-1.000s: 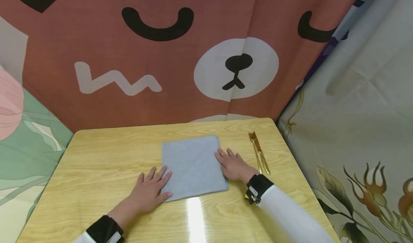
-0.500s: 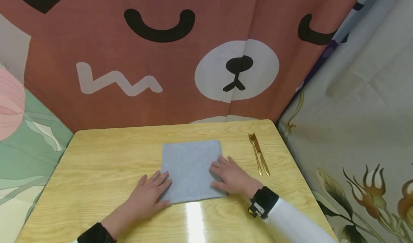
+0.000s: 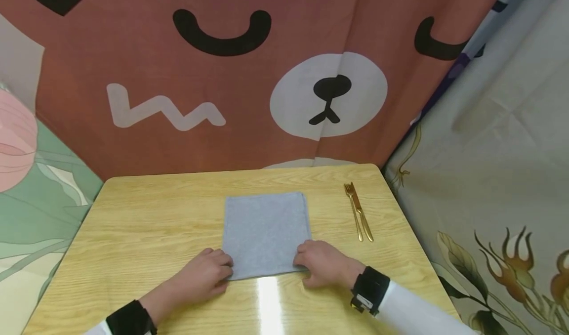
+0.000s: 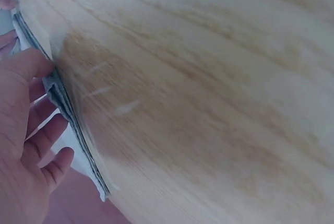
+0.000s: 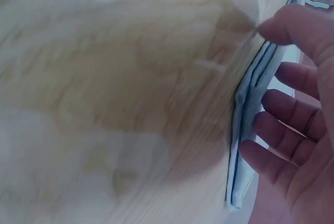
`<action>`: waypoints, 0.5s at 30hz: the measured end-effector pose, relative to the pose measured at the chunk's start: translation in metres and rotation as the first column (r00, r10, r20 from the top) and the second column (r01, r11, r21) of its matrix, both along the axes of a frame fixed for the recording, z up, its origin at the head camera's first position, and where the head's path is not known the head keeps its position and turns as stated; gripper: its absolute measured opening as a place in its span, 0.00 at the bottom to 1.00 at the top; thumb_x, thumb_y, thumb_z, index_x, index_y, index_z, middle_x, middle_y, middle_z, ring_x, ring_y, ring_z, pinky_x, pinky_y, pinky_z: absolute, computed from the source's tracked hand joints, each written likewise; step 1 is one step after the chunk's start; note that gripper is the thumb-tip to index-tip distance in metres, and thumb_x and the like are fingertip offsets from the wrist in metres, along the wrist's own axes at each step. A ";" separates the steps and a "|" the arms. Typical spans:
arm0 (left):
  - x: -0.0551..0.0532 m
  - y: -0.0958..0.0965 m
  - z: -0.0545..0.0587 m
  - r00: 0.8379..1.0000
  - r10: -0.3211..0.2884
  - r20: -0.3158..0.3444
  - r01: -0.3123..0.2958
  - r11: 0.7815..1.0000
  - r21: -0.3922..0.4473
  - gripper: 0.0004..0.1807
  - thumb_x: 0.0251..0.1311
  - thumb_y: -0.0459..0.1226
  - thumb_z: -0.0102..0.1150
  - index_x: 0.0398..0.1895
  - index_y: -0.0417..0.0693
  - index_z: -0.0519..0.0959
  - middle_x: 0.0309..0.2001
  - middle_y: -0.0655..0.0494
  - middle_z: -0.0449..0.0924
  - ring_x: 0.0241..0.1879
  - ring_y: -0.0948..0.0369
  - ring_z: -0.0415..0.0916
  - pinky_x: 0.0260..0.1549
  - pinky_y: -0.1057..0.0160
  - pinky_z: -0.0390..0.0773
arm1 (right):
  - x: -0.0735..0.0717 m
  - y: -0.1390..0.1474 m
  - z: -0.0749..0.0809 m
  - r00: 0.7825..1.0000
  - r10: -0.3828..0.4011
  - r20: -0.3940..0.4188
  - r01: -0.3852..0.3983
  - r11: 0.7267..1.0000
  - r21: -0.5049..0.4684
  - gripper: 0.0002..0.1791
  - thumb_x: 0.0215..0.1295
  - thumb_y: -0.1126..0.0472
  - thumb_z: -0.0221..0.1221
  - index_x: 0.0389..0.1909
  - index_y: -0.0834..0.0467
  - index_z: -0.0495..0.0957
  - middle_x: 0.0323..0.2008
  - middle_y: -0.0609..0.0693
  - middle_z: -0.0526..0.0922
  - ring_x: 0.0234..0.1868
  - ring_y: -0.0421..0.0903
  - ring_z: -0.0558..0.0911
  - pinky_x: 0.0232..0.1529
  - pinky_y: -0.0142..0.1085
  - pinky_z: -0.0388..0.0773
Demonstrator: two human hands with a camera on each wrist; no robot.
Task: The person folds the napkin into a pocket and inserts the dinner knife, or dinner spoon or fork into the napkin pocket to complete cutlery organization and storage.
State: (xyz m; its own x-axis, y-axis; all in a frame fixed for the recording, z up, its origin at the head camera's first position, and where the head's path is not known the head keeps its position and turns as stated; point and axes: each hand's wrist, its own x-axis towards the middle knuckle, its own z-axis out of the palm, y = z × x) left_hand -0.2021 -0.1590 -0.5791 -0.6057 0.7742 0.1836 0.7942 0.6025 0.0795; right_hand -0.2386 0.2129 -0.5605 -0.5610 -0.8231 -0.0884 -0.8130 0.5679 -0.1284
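A folded grey-blue cloth [image 3: 266, 233] lies flat and square on the wooden table, its layered near edge showing in both wrist views. At its near left corner my left hand [image 3: 202, 274] has curled fingers on the cloth. The left thumb [image 4: 39, 63] presses against the cloth's edge in the left wrist view. My right hand [image 3: 326, 265] grips the near right corner in the same way, fingers bent over the cloth. In the right wrist view, the right thumb [image 5: 279, 25] sits right at the edge, close to the tabletop.
Right of the cloth lie a gold fork [image 3: 353, 209] and a gold knife [image 3: 362, 216], side by side. The wooden table [image 3: 146, 216] ends at a brown curtain [image 3: 240, 142] with a bear face. A floral curtain [image 3: 480, 177] hangs on the right.
Both hands were spread flat on the cloth's sides; their fingers have curled at the near corners. The right hand slid toward the near edge. The fork and knife stayed put.
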 end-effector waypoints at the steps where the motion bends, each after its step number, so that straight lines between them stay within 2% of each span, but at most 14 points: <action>1: 0.000 0.001 0.000 1.000 0.001 0.008 -0.001 1.000 -0.009 0.04 0.54 0.42 0.72 0.32 0.58 0.85 0.40 0.67 0.81 0.41 0.65 0.76 0.41 0.61 0.74 | 0.000 0.002 -0.001 1.000 -0.011 0.015 0.010 1.000 0.004 0.17 0.50 0.50 0.71 0.43 0.46 0.85 0.34 0.35 0.76 0.36 0.34 0.73 0.37 0.28 0.74; 4: -0.001 0.002 0.001 1.000 0.004 0.031 -0.003 0.999 -0.033 0.04 0.54 0.39 0.71 0.32 0.58 0.84 0.38 0.68 0.79 0.40 0.65 0.74 0.41 0.61 0.74 | -0.001 0.006 -0.004 0.998 -0.040 0.037 0.039 0.999 0.025 0.17 0.50 0.56 0.70 0.43 0.45 0.84 0.33 0.35 0.74 0.35 0.34 0.71 0.36 0.27 0.73; 7: -0.001 0.002 0.000 0.999 0.003 0.037 -0.002 0.999 -0.043 0.07 0.54 0.37 0.72 0.31 0.59 0.82 0.37 0.68 0.76 0.39 0.66 0.72 0.40 0.62 0.73 | -0.002 0.008 -0.004 0.998 -0.044 0.037 0.043 0.999 0.033 0.14 0.50 0.59 0.69 0.39 0.45 0.82 0.30 0.35 0.71 0.32 0.34 0.69 0.33 0.27 0.70; 11: -0.003 0.001 -0.001 1.000 -0.005 0.006 0.005 1.000 -0.023 0.10 0.53 0.37 0.75 0.30 0.59 0.81 0.34 0.68 0.74 0.38 0.66 0.71 0.39 0.62 0.74 | -0.003 0.006 -0.005 0.999 -0.032 0.011 0.032 0.999 0.038 0.10 0.53 0.60 0.69 0.34 0.46 0.79 0.28 0.35 0.70 0.29 0.34 0.67 0.31 0.27 0.69; 15: -0.005 0.001 -0.002 0.999 -0.013 -0.042 0.013 1.000 0.000 0.11 0.51 0.37 0.76 0.33 0.58 0.82 0.34 0.67 0.75 0.38 0.65 0.72 0.39 0.61 0.76 | -0.003 0.005 -0.006 0.999 -0.026 -0.018 0.027 0.998 0.059 0.11 0.55 0.61 0.69 0.36 0.46 0.79 0.29 0.36 0.72 0.31 0.35 0.71 0.32 0.28 0.72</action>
State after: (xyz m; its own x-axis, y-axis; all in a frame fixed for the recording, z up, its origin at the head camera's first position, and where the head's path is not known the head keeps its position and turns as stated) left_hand -0.2069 -0.1581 -0.5813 -0.5876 0.7817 0.2091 0.8044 0.5923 0.0460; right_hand -0.2415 0.2179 -0.5666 -0.5843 -0.8017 -0.1262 -0.7995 0.5953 -0.0798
